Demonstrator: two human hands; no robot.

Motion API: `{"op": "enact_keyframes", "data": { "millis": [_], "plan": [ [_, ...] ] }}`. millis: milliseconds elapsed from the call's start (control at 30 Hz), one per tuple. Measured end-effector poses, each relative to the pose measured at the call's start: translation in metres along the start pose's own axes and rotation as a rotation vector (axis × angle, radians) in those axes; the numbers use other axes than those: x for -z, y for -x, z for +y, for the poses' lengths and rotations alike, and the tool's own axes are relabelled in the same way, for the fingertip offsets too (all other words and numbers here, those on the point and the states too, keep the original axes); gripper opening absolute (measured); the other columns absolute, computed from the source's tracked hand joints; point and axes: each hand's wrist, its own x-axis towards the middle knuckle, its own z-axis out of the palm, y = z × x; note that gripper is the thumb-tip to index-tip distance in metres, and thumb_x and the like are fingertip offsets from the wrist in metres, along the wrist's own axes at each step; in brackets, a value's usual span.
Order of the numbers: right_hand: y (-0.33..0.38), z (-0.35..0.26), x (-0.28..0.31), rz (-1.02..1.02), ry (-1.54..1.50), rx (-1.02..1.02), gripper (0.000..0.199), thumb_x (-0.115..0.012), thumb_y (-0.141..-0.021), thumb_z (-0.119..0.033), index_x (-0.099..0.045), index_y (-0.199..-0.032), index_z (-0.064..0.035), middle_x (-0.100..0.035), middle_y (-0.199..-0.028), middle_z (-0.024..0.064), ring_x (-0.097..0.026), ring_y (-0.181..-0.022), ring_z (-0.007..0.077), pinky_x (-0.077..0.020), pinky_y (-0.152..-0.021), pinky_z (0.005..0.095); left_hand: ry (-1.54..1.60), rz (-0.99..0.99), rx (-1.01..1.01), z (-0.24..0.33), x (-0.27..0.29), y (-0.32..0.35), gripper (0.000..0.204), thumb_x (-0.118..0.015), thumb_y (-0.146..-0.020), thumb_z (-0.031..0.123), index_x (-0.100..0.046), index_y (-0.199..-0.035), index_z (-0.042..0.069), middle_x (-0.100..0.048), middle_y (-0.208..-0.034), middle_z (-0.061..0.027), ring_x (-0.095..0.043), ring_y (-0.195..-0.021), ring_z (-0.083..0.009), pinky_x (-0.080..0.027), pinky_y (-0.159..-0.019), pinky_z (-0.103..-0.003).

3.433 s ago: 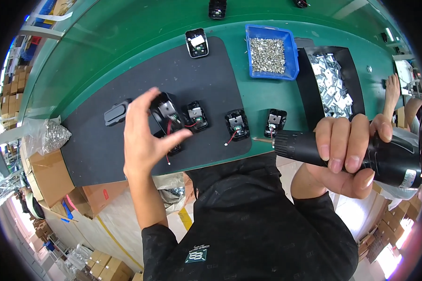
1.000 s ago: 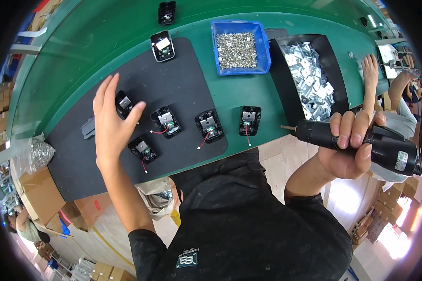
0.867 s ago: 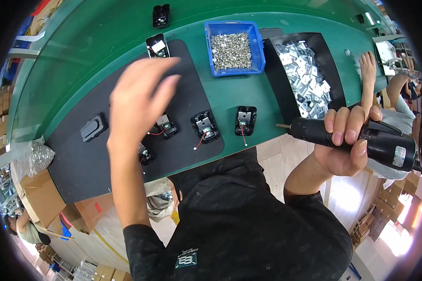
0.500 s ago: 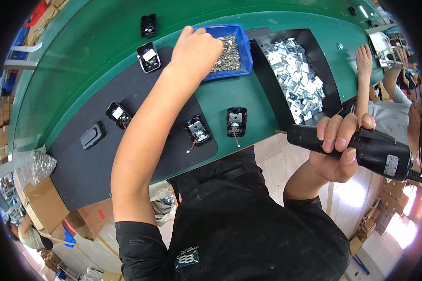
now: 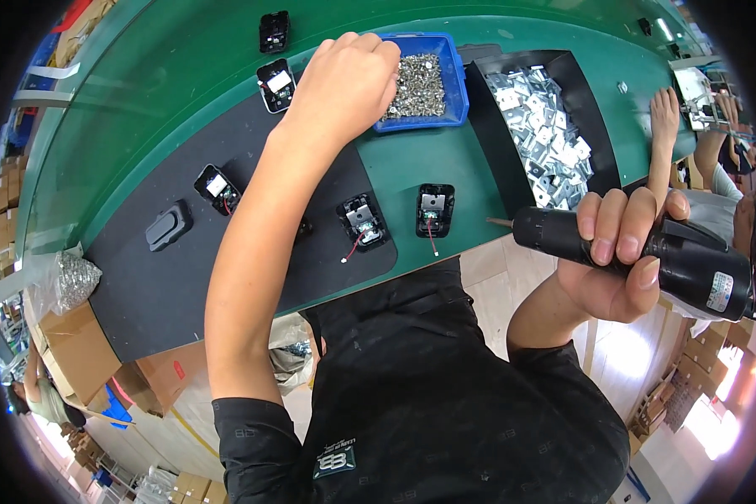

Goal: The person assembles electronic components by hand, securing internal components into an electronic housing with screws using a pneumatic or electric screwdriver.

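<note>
My right hand (image 5: 617, 252) is wrapped round a black electric screwdriver (image 5: 554, 238), whose thin bit points left, past the bench's front edge. My left hand (image 5: 344, 88) is at the left side of a blue bin (image 5: 457, 92) full of small metal screws (image 5: 422, 91). Its fingers are curled together, and whatever they pinch is hidden. Below that forearm, a black housing (image 5: 363, 223) with a metal plate and a red wire lies on the dark mat. A similar housing (image 5: 435, 210) sits to its right on the green surface.
A black tray (image 5: 584, 101) heaped with metal plates (image 5: 542, 134) stands right of the bin. More housings (image 5: 217, 186) and a dark cover (image 5: 168, 225) lie to the left. A bag of small parts (image 5: 76, 281) sits at the bench's left end. Another person's hand (image 5: 664, 118) rests at right.
My left hand has drawn back from over the screws toward the bin's left edge. The screwdriver has shifted slightly right, and its bit now shows. The whole view has shifted a little.
</note>
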Motion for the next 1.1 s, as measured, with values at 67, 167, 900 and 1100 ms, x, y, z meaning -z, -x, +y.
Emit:
{"op": "enact_keyframes", "data": {
  "millis": [67,167,900,1100],
  "plan": [
    [-0.003,0.000,-0.006,-0.052,-0.043,-0.045,0.051,-0.067,-0.084,-0.016,-0.040,-0.127,-0.0074,-0.051,-0.083,0.0006,-0.048,-0.067,0.0103,-0.0407,-0.071,0.0289,0.009,0.056,-0.003,0.001,-0.001,0.000,0.006,-0.059,-0.079,0.010,-0.059,-0.081,0.005,-0.064,-0.077,-0.0113,-0.062,-0.081,-0.0304,-0.047,-0.074,-0.044],
    [-0.001,0.002,-0.009,-0.055,-0.067,-0.046,0.051,-0.066,-0.084,-0.016,-0.040,-0.127,-0.0074,-0.051,-0.083,0.0008,-0.048,-0.067,0.0105,-0.0407,-0.071,0.0291,0.050,-0.040,0.022,0.005,-0.001,-0.006,0.008,-0.061,-0.080,0.011,-0.058,-0.080,0.004,-0.064,-0.075,-0.0115,-0.063,-0.077,-0.0302,-0.049,-0.073,-0.041],
    [-0.008,0.020,-0.051,-0.115,-0.395,-0.176,0.048,-0.070,-0.082,-0.013,-0.045,-0.122,-0.0093,-0.055,-0.081,-0.0012,-0.055,-0.069,0.0110,-0.0449,-0.070,0.0279,2.114,0.342,0.877,0.152,0.020,0.173,0.016,-0.061,-0.088,-0.006,-0.067,-0.103,-0.004,-0.070,-0.098,-0.0131,-0.067,-0.090,-0.0149,-0.052,-0.076,-0.025],
    [-0.005,0.021,-0.057,-0.212,-0.363,-0.210,0.049,-0.072,-0.083,-0.012,-0.044,-0.123,-0.0112,-0.056,-0.083,-0.0005,-0.056,-0.071,0.0118,-0.0461,-0.070,0.0279,2.193,0.411,0.925,0.156,0.021,0.169,0.019,-0.061,-0.088,-0.006,-0.065,-0.107,-0.003,-0.070,-0.098,-0.0127,-0.067,-0.091,-0.0158,-0.052,-0.076,-0.025]
  ]
}}
